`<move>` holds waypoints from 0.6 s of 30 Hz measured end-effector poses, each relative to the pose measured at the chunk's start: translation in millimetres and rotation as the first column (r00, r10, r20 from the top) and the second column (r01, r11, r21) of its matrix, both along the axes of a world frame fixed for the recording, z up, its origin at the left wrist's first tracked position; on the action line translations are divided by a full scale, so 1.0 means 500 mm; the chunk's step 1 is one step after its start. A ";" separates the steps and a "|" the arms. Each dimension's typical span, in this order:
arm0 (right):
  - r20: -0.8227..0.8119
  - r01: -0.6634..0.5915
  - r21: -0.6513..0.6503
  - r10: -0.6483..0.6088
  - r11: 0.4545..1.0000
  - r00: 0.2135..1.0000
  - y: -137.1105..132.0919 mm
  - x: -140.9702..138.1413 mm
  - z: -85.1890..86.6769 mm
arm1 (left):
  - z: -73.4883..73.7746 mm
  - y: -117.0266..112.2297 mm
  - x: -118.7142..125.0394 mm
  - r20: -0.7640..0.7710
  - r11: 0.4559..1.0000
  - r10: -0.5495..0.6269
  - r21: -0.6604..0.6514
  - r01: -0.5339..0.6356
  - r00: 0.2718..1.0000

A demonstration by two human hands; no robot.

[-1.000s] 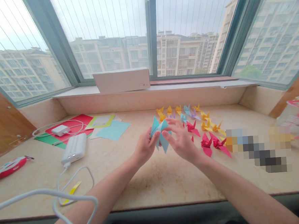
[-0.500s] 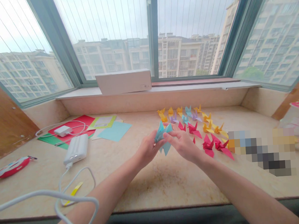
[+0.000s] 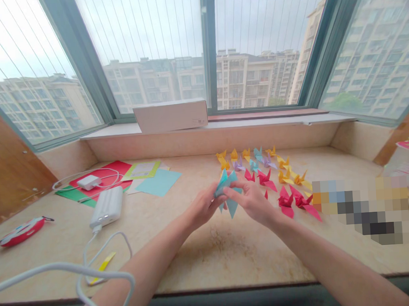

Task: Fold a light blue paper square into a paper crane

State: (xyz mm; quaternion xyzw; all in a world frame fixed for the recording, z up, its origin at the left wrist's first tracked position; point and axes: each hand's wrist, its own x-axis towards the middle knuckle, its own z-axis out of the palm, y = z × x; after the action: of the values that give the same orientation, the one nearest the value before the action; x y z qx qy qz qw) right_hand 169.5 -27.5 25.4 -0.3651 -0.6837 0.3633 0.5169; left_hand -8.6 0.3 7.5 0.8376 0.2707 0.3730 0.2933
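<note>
A light-blue folded paper crane point(image 3: 227, 192) is held above the stone counter point(image 3: 210, 249), between both my hands. My left hand point(image 3: 203, 207) pinches its left side with thumb and fingers. My right hand point(image 3: 250, 197) pinches its right side, fingers closed over the paper. Just to the right lie several finished paper cranes point(image 3: 268, 172) in yellow, blue, purple and red, set out in rows on the counter.
A white power bank point(image 3: 106, 207) with a looping white cable point(image 3: 93, 266) lies at left. Red, green, yellow and blue paper sheets point(image 3: 157, 181) and a white charger point(image 3: 89, 181) lie behind it. A white box point(image 3: 170, 116) stands on the sill. A red object point(image 3: 20, 231) sits far left.
Both hands have closed in on the blue crane and pressed its wings together; the right hand's fingers, spread a second ago, now pinch. The view has tilted up slightly.
</note>
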 end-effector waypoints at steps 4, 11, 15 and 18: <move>-0.052 0.072 0.058 -0.069 0.996 0.996 0.010 0.001 -0.009 | -0.001 -0.004 0.001 -0.003 1.000 -0.014 -0.025 0.014 1.000; -0.028 0.122 0.061 -0.121 0.991 0.992 0.012 -0.007 -0.021 | -0.001 -0.015 0.018 0.068 0.990 0.097 -0.108 -0.090 0.993; -0.070 0.218 0.102 -0.211 0.971 0.975 0.014 -0.008 -0.022 | -0.001 -0.015 0.026 0.235 0.960 0.225 -0.217 -0.175 0.945; -0.022 0.245 0.076 -0.244 0.966 0.970 0.013 -0.008 -0.022 | -0.003 -0.013 0.030 0.312 0.936 0.302 -0.279 -0.217 0.901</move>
State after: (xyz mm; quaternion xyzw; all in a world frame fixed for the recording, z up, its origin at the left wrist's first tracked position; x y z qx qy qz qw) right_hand 165.3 -21.0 14.4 -0.4237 -0.6440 0.2719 0.5760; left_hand 6.2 -6.0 5.9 0.6728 0.3664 0.5169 0.3819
